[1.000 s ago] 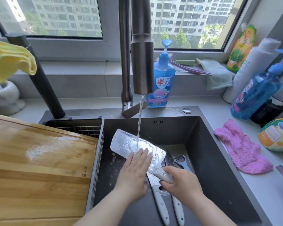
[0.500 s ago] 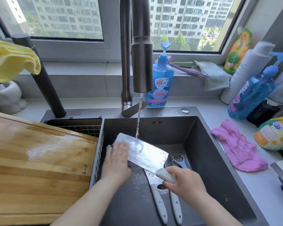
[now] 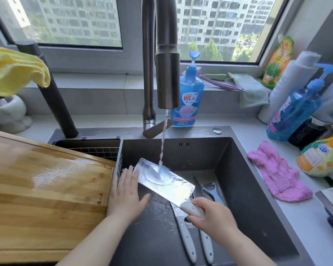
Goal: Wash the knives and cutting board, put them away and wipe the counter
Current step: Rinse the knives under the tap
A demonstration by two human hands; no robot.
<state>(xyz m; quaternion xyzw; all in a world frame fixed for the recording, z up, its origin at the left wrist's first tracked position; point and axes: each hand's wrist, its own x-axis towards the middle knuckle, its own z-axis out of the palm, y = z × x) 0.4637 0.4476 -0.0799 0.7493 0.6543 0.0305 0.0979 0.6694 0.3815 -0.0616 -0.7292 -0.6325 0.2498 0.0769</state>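
Your right hand (image 3: 210,214) is wrapped tight round the big knife (image 3: 163,181) handle, holding the blade over the sink (image 3: 248,189), right under the tap water. Your left hand (image 3: 125,192) is flat and spread beside the blade's far end. Rub only the flat side, away from the sharp edge.

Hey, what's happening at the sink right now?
A person is rinsing a cleaver under the running faucet. The right hand grips its handle, and the left hand lies open at the blade's far end. Two more knives and a peeler lie on the sink floor, not yet picked up. The wet cutting board sits to the left across the sink's edge.
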